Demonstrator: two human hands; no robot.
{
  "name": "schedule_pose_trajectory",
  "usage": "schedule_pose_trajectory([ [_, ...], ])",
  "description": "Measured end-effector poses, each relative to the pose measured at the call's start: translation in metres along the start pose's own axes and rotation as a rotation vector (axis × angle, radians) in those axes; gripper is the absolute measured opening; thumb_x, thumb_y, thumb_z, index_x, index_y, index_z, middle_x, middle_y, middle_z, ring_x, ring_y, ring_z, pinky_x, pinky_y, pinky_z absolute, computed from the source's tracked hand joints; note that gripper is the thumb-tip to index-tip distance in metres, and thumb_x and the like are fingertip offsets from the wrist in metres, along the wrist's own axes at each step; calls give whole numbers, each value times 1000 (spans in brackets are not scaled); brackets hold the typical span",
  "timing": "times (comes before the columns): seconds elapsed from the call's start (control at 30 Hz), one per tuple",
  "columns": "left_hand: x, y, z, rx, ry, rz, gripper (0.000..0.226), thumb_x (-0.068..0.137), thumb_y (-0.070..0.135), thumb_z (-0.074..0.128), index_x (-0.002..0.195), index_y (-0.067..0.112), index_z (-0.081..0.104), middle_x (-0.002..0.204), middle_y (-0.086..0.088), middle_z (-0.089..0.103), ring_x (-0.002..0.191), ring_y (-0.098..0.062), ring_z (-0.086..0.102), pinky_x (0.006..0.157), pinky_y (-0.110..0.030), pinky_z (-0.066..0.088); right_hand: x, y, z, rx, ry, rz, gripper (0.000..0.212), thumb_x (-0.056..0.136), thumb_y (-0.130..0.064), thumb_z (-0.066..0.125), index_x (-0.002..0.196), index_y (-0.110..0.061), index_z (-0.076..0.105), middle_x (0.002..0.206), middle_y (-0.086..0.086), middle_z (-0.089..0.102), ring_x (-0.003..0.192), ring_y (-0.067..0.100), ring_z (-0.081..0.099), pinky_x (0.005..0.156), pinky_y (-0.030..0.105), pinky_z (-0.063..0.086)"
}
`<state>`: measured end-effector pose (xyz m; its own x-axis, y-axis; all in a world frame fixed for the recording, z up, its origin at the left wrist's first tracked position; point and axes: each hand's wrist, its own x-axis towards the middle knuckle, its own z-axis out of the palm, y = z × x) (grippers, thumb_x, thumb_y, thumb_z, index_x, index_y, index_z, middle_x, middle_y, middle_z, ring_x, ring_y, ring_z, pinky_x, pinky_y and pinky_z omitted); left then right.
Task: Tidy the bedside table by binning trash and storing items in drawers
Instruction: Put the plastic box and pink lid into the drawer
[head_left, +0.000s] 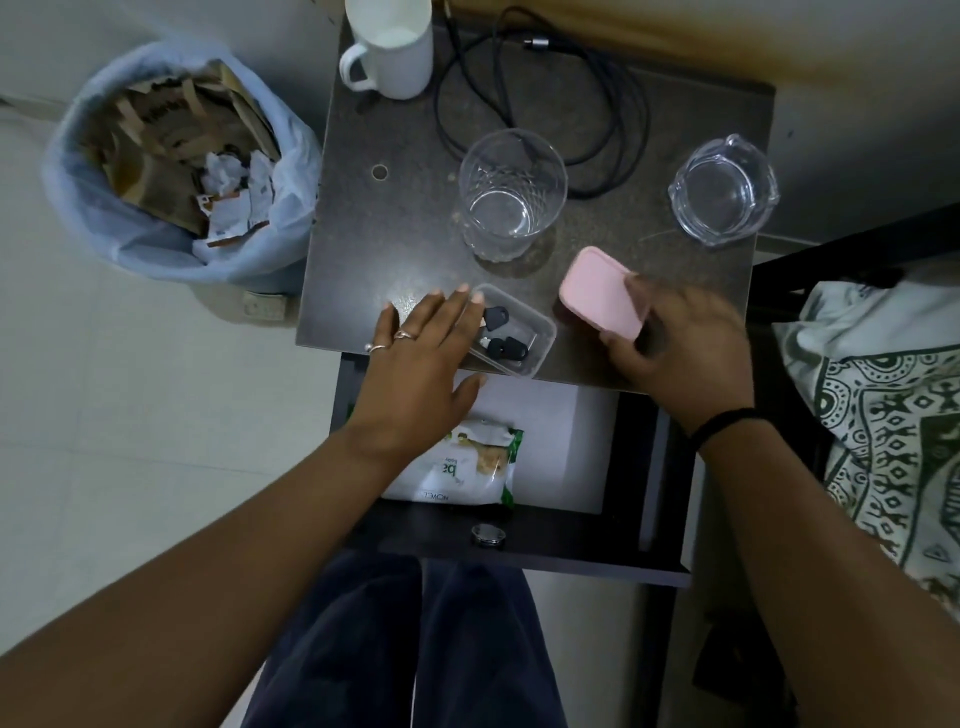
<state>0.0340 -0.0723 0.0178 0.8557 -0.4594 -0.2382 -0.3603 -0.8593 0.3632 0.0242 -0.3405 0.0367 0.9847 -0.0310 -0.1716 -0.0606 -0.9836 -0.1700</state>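
Pink case (597, 291), mid-right on the bench (405, 218), is pinched by right hand (675, 343) fingers while left hand (421, 353) fingers lie spread over the key box (530, 338); next it should go down into the open drawer (561, 452).

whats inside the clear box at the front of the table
Black keys lie in the clear box. The left hand covers its left end, so anything there is hidden.
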Motion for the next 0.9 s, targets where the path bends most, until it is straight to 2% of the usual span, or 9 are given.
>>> schedule_pose_trajectory([
  [0.1,-2,4,3,-68,10,-35,69,90,33,55,149,18,22,153,-2,31,142,-20,26,116,-50,12,-13,-29,1,185,29,-14,64,76,-57,57,130,-22,52,121,4,61,108,23,55,94,43,43],
  [0.23,-10,7,7,-252,42,-142,77,84,8,57,150,11,16,145,-7,43,138,-18,35,118,-46,12,-22,-65,17,139,19,-116,65,75,-55,63,128,-17,54,114,6,61,102,23,56,88,44,46],
  [0.3,-14,8,8,-297,46,-149,81,83,7,56,150,10,10,145,-5,44,134,-17,40,119,-44,10,-21,-69,23,113,27,-130,67,76,-54,63,130,-16,52,114,7,60,103,25,55,89,43,45],
  [0.37,-16,8,10,-299,52,-119,80,87,15,57,151,14,10,145,-1,45,130,-15,44,118,-43,10,-18,-71,24,98,36,-151,67,76,-54,62,131,-17,52,115,7,59,106,26,53,90,43,43],
  [0.5,-14,6,13,-228,101,-37,61,92,36,55,146,22,30,138,-3,52,127,-20,48,114,-49,22,-14,-72,27,135,58,-179,64,79,-49,62,131,-13,52,124,9,58,113,28,53,95,45,44],
  [0.57,-10,5,12,-133,135,-14,51,94,37,49,142,24,38,135,-6,54,124,-25,50,109,-52,29,-16,-75,35,112,91,-262,56,84,-36,64,130,-7,51,134,14,54,121,32,50,101,46,41],
  [0.67,-5,5,10,115,169,34,51,93,36,43,141,21,38,150,-12,35,139,-32,29,110,-58,20,-28,-83,54,-33,88,-394,57,90,-18,56,141,-8,34,146,14,41,136,31,33,115,46,19],
  [0.77,-9,5,14,300,100,133,65,90,31,50,147,12,26,157,-8,21,145,-27,17,112,-59,6,-40,-88,62,-7,28,-328,65,93,-38,42,147,-10,18,154,11,27,143,25,15,117,43,1],
  [0.9,-5,-5,19,322,26,170,74,84,29,48,149,8,17,158,-9,18,145,-28,18,113,-55,-8,-42,-94,58,-41,-4,-298,82,88,-56,48,148,-7,19,155,14,20,144,26,10,118,43,-4],
])
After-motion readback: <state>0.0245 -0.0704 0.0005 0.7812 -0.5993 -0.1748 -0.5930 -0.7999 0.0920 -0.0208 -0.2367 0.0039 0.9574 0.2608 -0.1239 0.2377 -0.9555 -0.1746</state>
